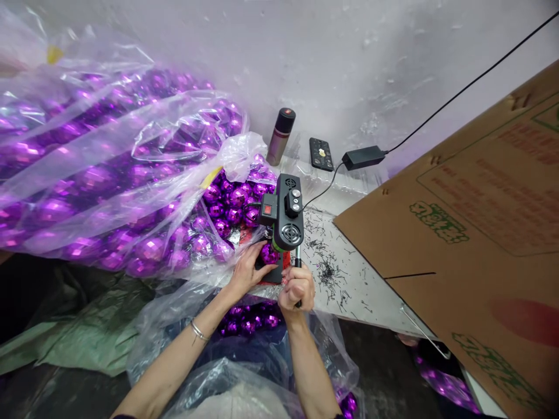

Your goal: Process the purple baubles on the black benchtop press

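Observation:
A black bench press machine (290, 209) with a red switch and round vents stands on the work table. Under its head sits a shiny purple faceted ball (269, 254). My left hand (248, 269) holds that ball from the left, thumb in front and fingers behind it. My right hand (297, 288) is closed around the black grip of the machine's lever (298, 263). Left of the machine, many more purple balls (238, 196) spill from the mouth of a clear plastic bag (174, 157).
Small dark pins (327, 270) are scattered over the white table top (349, 256). A tumbler (280, 137), a phone (321, 154) and a power adapter (363, 157) lie along the back wall. At right leans a large cardboard box (471, 233). Another bag of balls (248, 321) lies below the table edge.

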